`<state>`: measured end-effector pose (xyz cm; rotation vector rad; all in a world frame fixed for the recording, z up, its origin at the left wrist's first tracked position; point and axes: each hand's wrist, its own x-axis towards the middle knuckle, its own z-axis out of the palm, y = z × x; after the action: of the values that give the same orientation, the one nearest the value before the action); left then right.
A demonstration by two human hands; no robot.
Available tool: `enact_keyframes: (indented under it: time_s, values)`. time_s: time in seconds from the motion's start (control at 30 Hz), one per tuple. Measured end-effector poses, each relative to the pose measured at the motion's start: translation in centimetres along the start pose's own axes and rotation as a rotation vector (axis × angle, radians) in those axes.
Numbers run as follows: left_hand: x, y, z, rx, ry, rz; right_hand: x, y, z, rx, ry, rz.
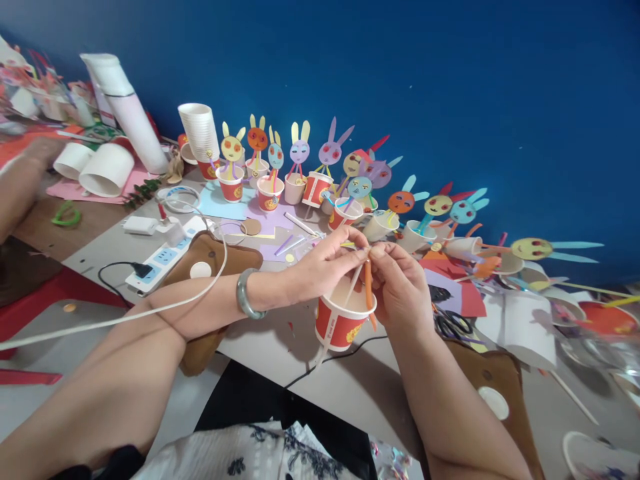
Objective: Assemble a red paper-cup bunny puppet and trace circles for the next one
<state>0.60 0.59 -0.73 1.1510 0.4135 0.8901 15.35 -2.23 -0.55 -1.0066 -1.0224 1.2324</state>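
In the head view, my left hand (343,253) and my right hand (400,273) meet fingertip to fingertip above a red-and-white paper cup (341,327). Both are closed in a pinch. An orange strip (369,287), which looks like a pipe cleaner, hangs down from the pinch past the cup's rim. A thin white stick (356,279) rises from inside the cup to the same fingertips; its lower end shows below the cup. What lies exactly between the fingers is mostly hidden. A grey-green bangle (246,293) is on my left wrist.
Several paper cups with rabbit-faced figures (300,151) line the back by the blue wall. A white power strip (167,257) and a cable lie left, near a tall flask (125,110) and stacked cups (199,130). Scissors (453,325) lie right. Another person's arm (23,177) is far left.
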Motion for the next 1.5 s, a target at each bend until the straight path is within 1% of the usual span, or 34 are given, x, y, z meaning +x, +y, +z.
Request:
enact_keyframes:
  time_s: [0.13,0.23,0.37,0.57,0.8,0.9,1.0,1.1,1.17,1.27,1.33,1.43,1.5]
  values:
    - [-0.1,0.7,0.2,-0.038,0.037,-0.113,-0.1,-0.1,-0.1,0.001,0.011,-0.032]
    - [0.1,0.8,0.1,-0.061,0.045,-0.149,-0.1,0.0,-0.2,-0.012,0.029,-0.054]
    - [0.3,0.8,0.0,-0.062,0.033,-0.139,0.2,0.1,-0.5,-0.043,0.031,-0.067]
    - [0.1,1.0,-0.1,-0.007,0.036,-0.098,0.5,-0.1,-0.9,-0.082,-0.024,-0.090]
    - [0.2,1.2,0.0,0.004,0.034,-0.155,0.5,-0.2,-1.2,-0.153,-0.025,-0.117]
    - [0.3,1.3,0.0,-0.005,0.046,-0.119,0.7,-0.1,-1.4,-0.174,0.000,-0.166]
    - [0.4,1.3,-0.3,-0.028,0.062,-0.042,0.9,0.2,-1.7,-0.207,0.036,-0.210]
    - [0.6,1.4,-0.7,-0.037,0.110,0.044,1.0,0.6,-2.1,-0.277,0.048,-0.232]
    - [0.8,1.5,-1.0,-0.014,0.136,0.077,1.2,0.8,-2.4,-0.327,0.046,-0.242]
    - [1.1,1.9,-1.4,0.034,0.171,0.070,1.3,1.1,-2.8,-0.366,0.030,-0.234]
    - [1.3,2.0,-1.5,0.055,0.215,0.048,1.4,1.2,-2.9,-0.360,0.017,-0.210]
    - [1.5,2.2,-1.6,0.062,0.276,0.031,1.3,1.1,-2.7,-0.340,0.008,-0.186]
    - [1.7,2.3,-1.6,0.055,0.290,0.038,1.2,0.9,-2.5,-0.331,-0.006,-0.190]
